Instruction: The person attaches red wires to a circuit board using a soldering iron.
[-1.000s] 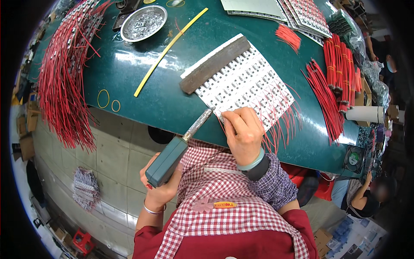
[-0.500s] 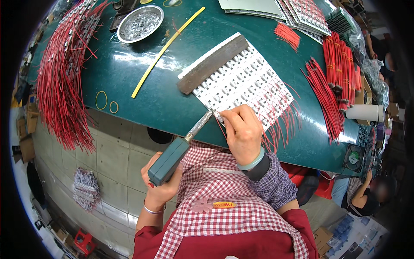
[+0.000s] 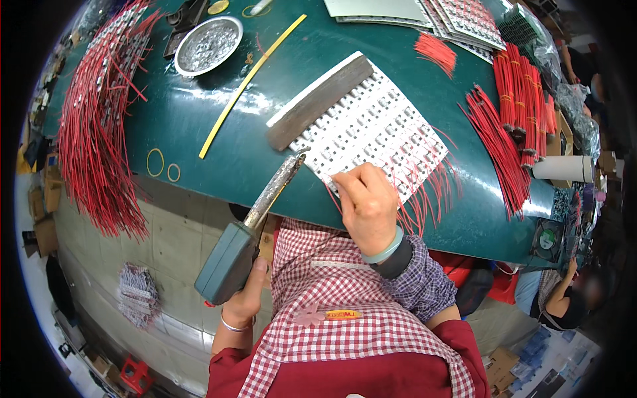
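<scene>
My left hand (image 3: 247,292) is closed around the teal body of a soldering gun (image 3: 224,262). Its long metal barrel points up and away, with the tip just off the near left edge of a white board (image 3: 361,126). The board carries rows of small parts, and a dark flat bar (image 3: 322,103) lies across its far left side. At the board's near edge, the thumb and forefinger of my right hand (image 3: 370,205) pinch a thin red wire (image 3: 334,198). Several red wires (image 3: 424,192) stick out from the board's right part.
A metal bowl (image 3: 178,65) of silvery scraps and a yellow strip (image 3: 229,113) lie on the green table (image 3: 199,119). Red wire bundles (image 3: 517,93) are at right; a wired stack (image 3: 99,146) overhangs the left edge. More boards (image 3: 378,9) lie at the back. Another person (image 3: 564,292) sits at far right.
The soldering gun has drawn back left and toward me, its tip leaving the spot by my right fingertips. My right hand has shifted only slightly, still pinching. The whole view moved a little.
</scene>
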Available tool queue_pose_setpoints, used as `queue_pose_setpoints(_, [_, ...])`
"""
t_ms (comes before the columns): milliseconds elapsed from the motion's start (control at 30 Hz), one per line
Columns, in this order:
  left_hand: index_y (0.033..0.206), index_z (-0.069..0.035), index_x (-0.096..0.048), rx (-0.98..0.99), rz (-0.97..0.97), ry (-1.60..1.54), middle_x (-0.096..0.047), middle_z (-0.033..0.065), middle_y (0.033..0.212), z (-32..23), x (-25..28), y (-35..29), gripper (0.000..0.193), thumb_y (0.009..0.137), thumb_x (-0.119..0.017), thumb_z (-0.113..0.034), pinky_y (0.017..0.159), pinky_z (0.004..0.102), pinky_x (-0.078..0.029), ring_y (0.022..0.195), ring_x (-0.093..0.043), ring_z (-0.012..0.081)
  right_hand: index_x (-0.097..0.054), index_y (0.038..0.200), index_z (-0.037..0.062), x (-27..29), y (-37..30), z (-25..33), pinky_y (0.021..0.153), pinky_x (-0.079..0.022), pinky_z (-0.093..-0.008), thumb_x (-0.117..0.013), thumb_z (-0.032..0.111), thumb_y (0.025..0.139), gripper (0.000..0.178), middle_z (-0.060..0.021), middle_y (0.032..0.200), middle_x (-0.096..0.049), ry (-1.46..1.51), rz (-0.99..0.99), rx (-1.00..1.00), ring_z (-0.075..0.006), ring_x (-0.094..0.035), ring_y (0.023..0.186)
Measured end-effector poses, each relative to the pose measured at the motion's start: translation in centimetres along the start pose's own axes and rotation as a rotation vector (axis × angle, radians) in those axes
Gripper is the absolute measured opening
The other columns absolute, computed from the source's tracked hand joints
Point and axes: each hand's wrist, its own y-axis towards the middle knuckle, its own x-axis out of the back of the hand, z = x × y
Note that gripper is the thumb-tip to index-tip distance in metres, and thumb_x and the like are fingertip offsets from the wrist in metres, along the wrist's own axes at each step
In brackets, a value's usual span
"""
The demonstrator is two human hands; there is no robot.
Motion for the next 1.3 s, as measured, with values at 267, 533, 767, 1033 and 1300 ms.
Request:
queue_pose_setpoints(267, [0.122,0.005,-0.06,-0.164,-0.24,0.02,-0.067,0.0125,0.108,-0.3,-0.7,4.2,0.04,0.082,-0.066,0.007,0.054,0.0214,-0.041,0.062,-0.052,0.0081,-0.067,0.091,0.0039,6.1,0.1,-0.2,0.067,-0.05,-0.0363,-0.06,0.0,0.075,0.018,-0.0093,0.081,-0.054,-0.002,0.277,0.03,-0.0264,-0.059,0.078])
queue_pose_setpoints(533, [0.123,0.007,-0.061,-0.369,-0.594,0.719,-0.067,0.0123,0.115,-6.8,13.1,8.9,0.035,0.089,-0.067,0.004,0.094,0.032,-0.051,0.104,-0.064,0.0194,-0.066,0.093,0.0017,10.6,10.7,-13.0,0.073,-0.05,-0.0409,-0.067,-0.001,0.078,0.015,-0.0125,0.086,-0.058,-0.282,0.01,0.107,-0.0328,-0.059,0.083])
queue_pose_setpoints(767, [0.117,0.009,-0.063,-0.625,-0.805,0.48,-0.05,-0.0007,0.074,-11.6,11.8,10.9,0.03,0.087,-0.065,0.005,0.057,0.0204,-0.033,0.06,-0.04,0.0056,-0.064,0.087,0.005,5.6,17.1,-22.1,0.079,-0.049,-0.0413,-0.068,0.005,0.075,0.012,-0.0106,0.091,-0.058,-0.515,-0.081,0.216,-0.03,-0.056,0.094])
queue_pose_setpoints(1033, [0.118,0.001,-0.063,-0.091,-0.488,0.039,-0.069,0.005,0.099,-6.1,0.0,11.5,0.039,0.081,-0.073,0.003,0.055,0.0197,-0.044,0.069,-0.057,0.0054,-0.06,0.076,0.0068,4.5,17.9,-23.0,0.073,-0.049,-0.0414,-0.065,0.005,0.078,0.006,-0.0095,0.08,-0.056,-0.524,-0.088,0.261,-0.0299,-0.057,0.082])
queue_pose_setpoints(1300, [0.115,0.003,-0.064,-0.094,-0.279,-0.076,-0.069,0.0075,0.101,-6.2,-4.6,14.2,0.039,0.078,-0.074,0.005,0.06,0.0228,-0.047,0.071,-0.059,0.0093,-0.059,0.084,0.0052,5.0,17.7,-22.8,0.071,-0.048,-0.0422,-0.068,0.002,0.078,0.011,-0.0112,0.083,-0.057,-0.424,-0.123,0.242,-0.0321,-0.057,0.082])
